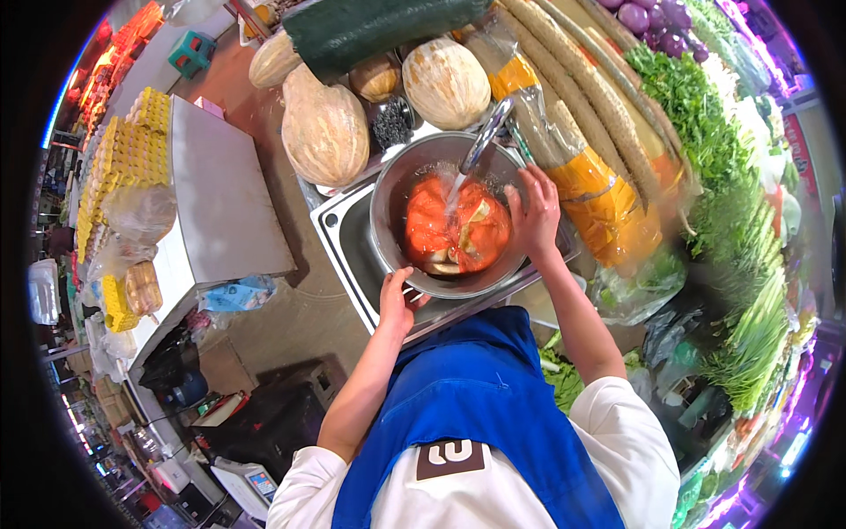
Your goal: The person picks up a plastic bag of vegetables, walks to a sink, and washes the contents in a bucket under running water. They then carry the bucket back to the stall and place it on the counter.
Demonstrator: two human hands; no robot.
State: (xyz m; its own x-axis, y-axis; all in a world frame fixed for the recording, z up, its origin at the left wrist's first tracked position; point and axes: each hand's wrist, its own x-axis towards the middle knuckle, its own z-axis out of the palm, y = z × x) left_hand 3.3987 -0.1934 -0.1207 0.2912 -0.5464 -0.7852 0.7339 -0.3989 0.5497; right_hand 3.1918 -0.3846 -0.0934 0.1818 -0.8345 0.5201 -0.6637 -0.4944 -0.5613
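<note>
A round metal pot (385,228) stands tilted over a stainless steel sink (335,218). Inside it lies a bright red-orange bag (426,221), apparently of mesh or film, with pale pieces showing through. Water runs onto the bag from a chrome faucet (488,135). My left hand (398,304) is at the pot's near left rim, fingers curled against its outer wall. My right hand (537,211) rests on the pot's right rim, its fingers spread along the edge; whether either hand grips firmly cannot be told.
Pale squashes (325,125) and a large dark green gourd (386,30) lie beyond the sink. Long yams (588,99) in plastic and orange wrap are to the right, beside leafy greens (700,132). Left stands a white counter (225,192) with yellow egg trays (125,159).
</note>
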